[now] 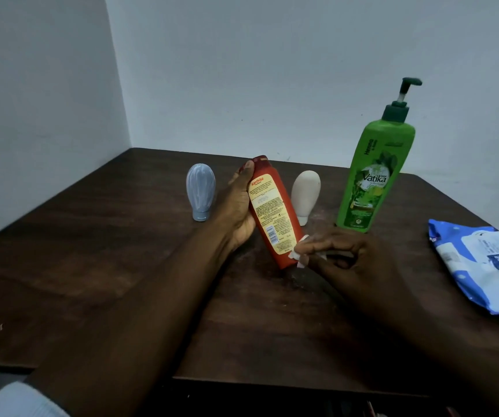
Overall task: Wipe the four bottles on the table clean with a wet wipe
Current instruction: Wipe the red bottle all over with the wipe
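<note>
My left hand [237, 203] grips a red bottle [272, 212] with a yellow label, tilted above the middle of the dark wooden table [91, 251]. My right hand [341, 257] pinches a white wet wipe [300, 255] against the bottle's lower right end. A small blue bottle [200, 191] stands cap-down to the left of my left hand. Just right of the red bottle stands a small white bottle [306, 195], also cap-down. At the back right is a tall green pump bottle [373, 173], upright.
A blue and white wet-wipe pack [479, 263] lies flat at the table's right edge. White walls meet in a corner behind the table. The table's front edge runs just below my forearms.
</note>
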Demonstrator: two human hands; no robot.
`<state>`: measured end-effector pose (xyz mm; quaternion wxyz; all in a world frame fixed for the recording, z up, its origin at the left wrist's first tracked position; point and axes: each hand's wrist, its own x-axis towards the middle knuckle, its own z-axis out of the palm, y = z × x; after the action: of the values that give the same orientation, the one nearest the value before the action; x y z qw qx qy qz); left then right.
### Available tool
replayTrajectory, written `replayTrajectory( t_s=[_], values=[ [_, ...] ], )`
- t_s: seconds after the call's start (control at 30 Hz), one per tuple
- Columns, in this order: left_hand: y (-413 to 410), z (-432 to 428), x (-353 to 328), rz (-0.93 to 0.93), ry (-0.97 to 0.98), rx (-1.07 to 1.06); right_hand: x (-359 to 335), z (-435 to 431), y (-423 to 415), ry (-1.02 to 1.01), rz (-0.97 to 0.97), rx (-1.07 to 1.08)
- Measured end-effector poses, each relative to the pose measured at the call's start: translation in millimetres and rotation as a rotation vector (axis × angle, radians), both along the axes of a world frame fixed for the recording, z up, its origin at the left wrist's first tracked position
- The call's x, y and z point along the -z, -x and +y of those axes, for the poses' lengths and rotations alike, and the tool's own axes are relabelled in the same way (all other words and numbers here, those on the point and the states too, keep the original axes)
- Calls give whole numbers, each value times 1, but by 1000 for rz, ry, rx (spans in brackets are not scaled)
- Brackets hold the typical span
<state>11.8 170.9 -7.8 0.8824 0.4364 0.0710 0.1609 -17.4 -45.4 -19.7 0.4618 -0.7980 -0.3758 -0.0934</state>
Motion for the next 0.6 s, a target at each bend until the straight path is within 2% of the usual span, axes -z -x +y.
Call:
replayTrajectory(
  t_s=[0.17, 0.3, 0.47, 0.6],
  values=[
    [-2, 1, 0, 20, 84, -33, -3, -1, 7, -100, -10, 69],
    [1, 0, -4, 14, 188, -27, -12, 2, 3, -263, 0, 88],
    [10, -8, -11, 14, 216, 112, -32, 13, -5, -356, -92, 108],
    [9, -8, -15, -40, 263, 113, -40, 21, -8, -409, -177, 137]
  ],
)
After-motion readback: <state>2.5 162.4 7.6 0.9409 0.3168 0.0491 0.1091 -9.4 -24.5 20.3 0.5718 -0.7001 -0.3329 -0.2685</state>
